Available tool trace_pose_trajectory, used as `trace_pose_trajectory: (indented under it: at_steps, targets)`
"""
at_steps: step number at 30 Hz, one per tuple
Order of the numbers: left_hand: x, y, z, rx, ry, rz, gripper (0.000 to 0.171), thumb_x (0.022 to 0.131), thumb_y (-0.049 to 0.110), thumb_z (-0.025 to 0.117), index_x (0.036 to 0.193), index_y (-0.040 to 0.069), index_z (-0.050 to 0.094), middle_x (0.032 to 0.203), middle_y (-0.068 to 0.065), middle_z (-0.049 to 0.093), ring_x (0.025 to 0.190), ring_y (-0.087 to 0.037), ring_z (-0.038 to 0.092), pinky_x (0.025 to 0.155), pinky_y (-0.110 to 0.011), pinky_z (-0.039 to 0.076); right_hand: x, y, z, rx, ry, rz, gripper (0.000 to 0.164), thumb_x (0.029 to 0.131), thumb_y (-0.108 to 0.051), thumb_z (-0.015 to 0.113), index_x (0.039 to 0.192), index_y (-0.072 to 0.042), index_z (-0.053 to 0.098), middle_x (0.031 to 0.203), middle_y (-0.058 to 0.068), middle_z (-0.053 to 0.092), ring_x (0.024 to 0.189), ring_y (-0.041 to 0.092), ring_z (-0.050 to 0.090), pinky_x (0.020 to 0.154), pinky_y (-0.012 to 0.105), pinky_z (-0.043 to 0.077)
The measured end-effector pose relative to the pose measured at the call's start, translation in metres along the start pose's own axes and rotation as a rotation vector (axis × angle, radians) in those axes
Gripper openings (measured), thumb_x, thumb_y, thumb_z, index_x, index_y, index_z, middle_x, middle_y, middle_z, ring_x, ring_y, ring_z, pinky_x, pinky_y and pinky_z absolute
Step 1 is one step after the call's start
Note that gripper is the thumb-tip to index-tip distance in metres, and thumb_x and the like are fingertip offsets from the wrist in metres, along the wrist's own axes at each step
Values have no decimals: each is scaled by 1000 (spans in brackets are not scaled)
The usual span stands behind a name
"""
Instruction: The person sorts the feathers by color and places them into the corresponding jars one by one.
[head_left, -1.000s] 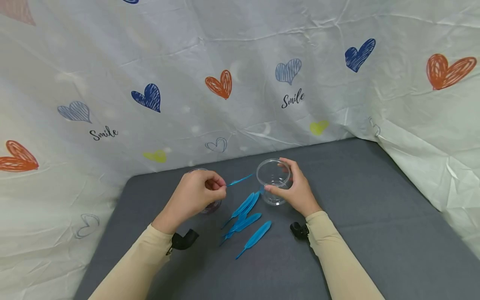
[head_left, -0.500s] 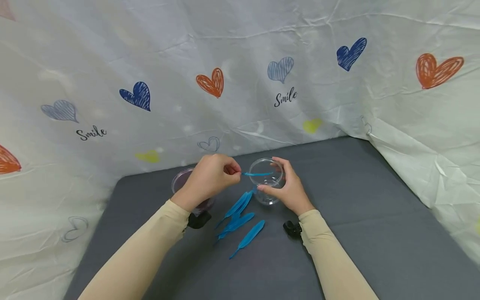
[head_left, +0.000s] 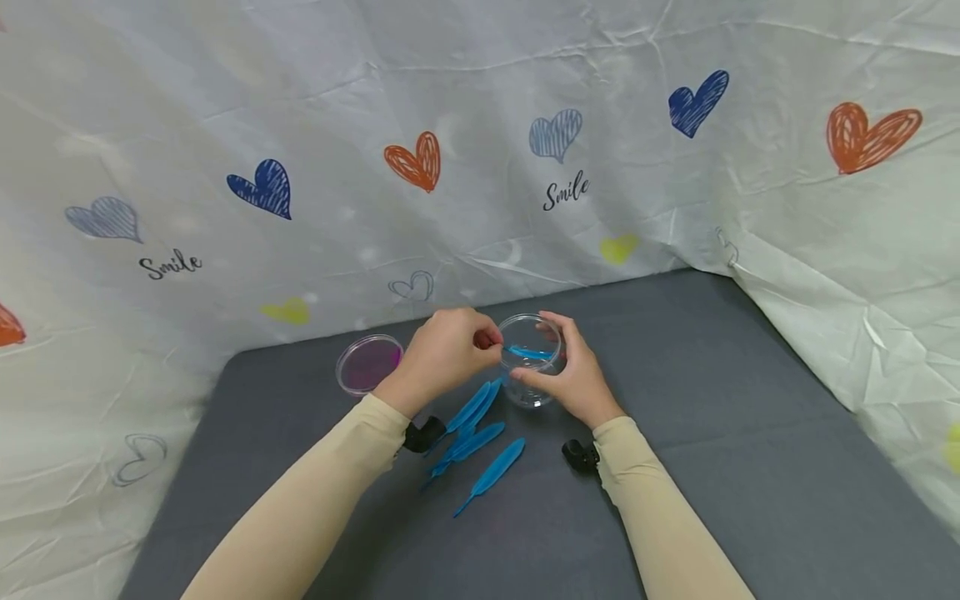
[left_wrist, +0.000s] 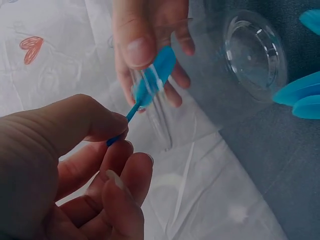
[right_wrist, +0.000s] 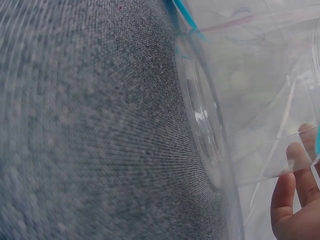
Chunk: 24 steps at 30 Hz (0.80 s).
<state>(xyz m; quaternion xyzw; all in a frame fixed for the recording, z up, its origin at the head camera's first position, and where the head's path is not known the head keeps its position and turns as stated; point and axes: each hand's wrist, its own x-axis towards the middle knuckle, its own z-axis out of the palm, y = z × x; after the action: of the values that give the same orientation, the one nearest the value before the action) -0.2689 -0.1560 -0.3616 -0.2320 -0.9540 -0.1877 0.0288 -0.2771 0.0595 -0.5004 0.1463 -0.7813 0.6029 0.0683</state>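
Observation:
My left hand (head_left: 448, 354) pinches a blue feather (head_left: 528, 354) by its quill, between thumb and fingertips. In the left wrist view the vane of this feather (left_wrist: 162, 70) lies at the rim of a clear plastic cup (left_wrist: 255, 55). My right hand (head_left: 579, 377) grips that cup (head_left: 532, 392) near the rim, thumb on the near side, other fingers behind. The right wrist view shows the cup's base (right_wrist: 202, 120) close to the grey cloth. Just in front of the cup, several blue feathers (head_left: 468, 446) lie overlapping, and a single feather (head_left: 495, 473) lies apart from them.
A round clear container with purple inside (head_left: 365, 367) stands left of the left hand, partly behind it. The grey-covered table (head_left: 712, 467) ends at a white cloth backdrop (head_left: 480, 225) printed with hearts.
My left hand has moved right, bringing the feather from beside the cup to its mouth. The purple container, earlier mostly hidden by this hand, now shows more. My right hand keeps its grip.

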Motion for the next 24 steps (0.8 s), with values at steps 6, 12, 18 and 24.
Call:
trace_pose_trajectory:
  at_steps: [6, 12, 18, 24]
  targets:
    - [3, -2, 4, 21, 5, 4, 7, 97, 21, 76, 97, 18, 83, 91, 3, 76, 75, -12, 67, 70, -33, 61, 1, -1, 0, -10, 0, 0, 94, 88, -47, 91, 163, -39, 36, 162, 7, 52, 149, 23, 47, 119, 56, 41]
    - [6, -1, 10, 21, 6, 11, 7, 97, 21, 77, 97, 17, 83, 92, 2, 76, 77, -13, 68, 70, -34, 61, -2, -1, -2, -4, 0, 1, 94, 88, -47, 90, 164, -38, 35, 161, 3, 52, 151, 28, 47, 120, 58, 40]
    - [6, 0, 14, 15, 4, -1, 7, 97, 22, 78, 98, 18, 83, 93, 2, 75, 76, -13, 66, 68, -33, 59, -3, 0, -3, -9, 1, 1, 93, 88, -44, 91, 163, -39, 35, 161, 5, 52, 151, 28, 47, 120, 60, 40]
    - [6, -1, 16, 10, 11, -14, 7, 97, 23, 79, 99, 17, 83, 93, 2, 75, 75, -14, 64, 67, -33, 59, 0, -1, -1, -9, -2, -5, 94, 89, -45, 90, 165, -36, 35, 161, 4, 53, 152, 32, 47, 121, 60, 40]
